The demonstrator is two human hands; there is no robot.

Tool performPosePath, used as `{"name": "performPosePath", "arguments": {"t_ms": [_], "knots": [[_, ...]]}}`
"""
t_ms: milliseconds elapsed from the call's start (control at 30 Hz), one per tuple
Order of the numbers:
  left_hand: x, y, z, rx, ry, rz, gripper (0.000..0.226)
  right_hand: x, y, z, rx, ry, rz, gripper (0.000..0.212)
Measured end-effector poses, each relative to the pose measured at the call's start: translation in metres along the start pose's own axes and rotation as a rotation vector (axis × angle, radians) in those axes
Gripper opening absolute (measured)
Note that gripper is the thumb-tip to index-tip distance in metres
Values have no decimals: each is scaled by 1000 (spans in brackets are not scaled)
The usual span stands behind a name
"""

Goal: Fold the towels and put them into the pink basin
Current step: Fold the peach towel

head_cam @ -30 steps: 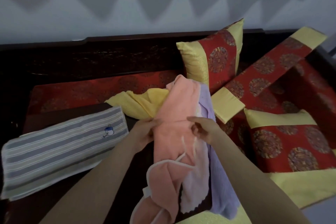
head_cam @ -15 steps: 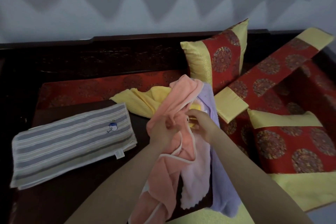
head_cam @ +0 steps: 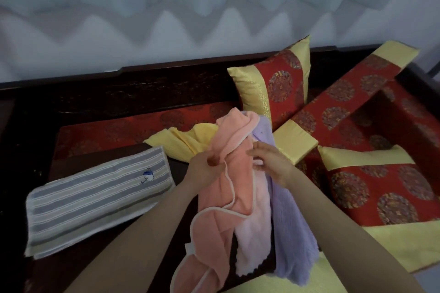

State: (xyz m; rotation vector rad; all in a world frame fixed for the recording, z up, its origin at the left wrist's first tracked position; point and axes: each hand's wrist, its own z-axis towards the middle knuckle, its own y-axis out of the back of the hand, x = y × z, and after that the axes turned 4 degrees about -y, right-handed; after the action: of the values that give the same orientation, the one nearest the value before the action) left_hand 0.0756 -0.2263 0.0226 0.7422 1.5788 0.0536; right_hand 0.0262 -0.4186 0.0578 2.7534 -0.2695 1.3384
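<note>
A left hand (head_cam: 208,165) grips a bunched peach towel (head_cam: 228,192), which lies over a pale pink towel (head_cam: 254,233), a lilac towel (head_cam: 290,226) and a yellow towel (head_cam: 183,141) on a dark table (head_cam: 59,273). The right hand (head_cam: 273,164) is just beside the peach towel, fingers loosely curved; blur hides whether it pinches cloth. A folded striped towel (head_cam: 95,200) lies to the left.

Salmon towel (head_cam: 242,178) (perhaps cream-piped)

On my feed the left hand (head_cam: 206,170) and right hand (head_cam: 273,167) are bare; left forearm (head_cam: 133,240) and right forearm (head_cam: 345,228) are uncovered to the frame's edge.
</note>
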Motion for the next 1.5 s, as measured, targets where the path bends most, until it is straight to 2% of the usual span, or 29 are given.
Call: {"name": "performPosePath", "arguments": {"t_ms": [67,167,267,333,367,400,467,500,633,667,700,767,900,967,1100,1233,1300,1400,1500], "knots": [[-8,18,-1,-13,47,-119,17,11,2,-6,-80,74,-22,16],[-19,51,-3,-125,173,-293,18,33,6,-12,-218,178,74,19],[-29,87,-2,-235,177,-292,21,58,10,-18,-315,329,48,17],[-33,106,2,-283,221,-323,24,76,12,-23,-368,422,12,6],[-38,114,1,-282,278,-352,17,86,12,-26,-386,466,1,2],[-40,120,1,-278,321,-337,12,95,11,-28,-400,504,-10,8],[-44,129,-2,-247,300,-123,33,112,9,-31,-432,559,-28,9],[-48,135,-5,-250,258,-15,36,120,7,-34,-460,585,-41,10],[-66,160,-9,-274,81,343,22,150,4,-43,-628,698,-24,12],[-72,167,-9,-267,57,369,17,158,5,-48,-665,737,1,13],[-78,172,-9,-261,47,332,12,166,6,-51,-698,766,31,14],[-91,183,-9,-277,53,97,11,181,10,-59,-769,795,61,14],[-131,205,-10,-244,64,-622,20,206,19,-75,-845,840,109,15],[-146,215,-9,-233,35,-726,19,218,26,-81,-867,846,90,16],[-162,223,-2,-312,-33,-496,17,232,39,-86,-867,802,-25,19],[-178,233,-2,-267,-126,-657,8,234,40,-109,-827,828,59,22],[-178,235,-8,-140,-127,-721,8,227,39,-123,-711,798,112,22],[-156,229,-27,156,-13,-623,12,194,43,-134,-370,609,49,22],[-104,218,-47,450,180,-374,50,129,53,-135,-148,341,-193,22]]}}
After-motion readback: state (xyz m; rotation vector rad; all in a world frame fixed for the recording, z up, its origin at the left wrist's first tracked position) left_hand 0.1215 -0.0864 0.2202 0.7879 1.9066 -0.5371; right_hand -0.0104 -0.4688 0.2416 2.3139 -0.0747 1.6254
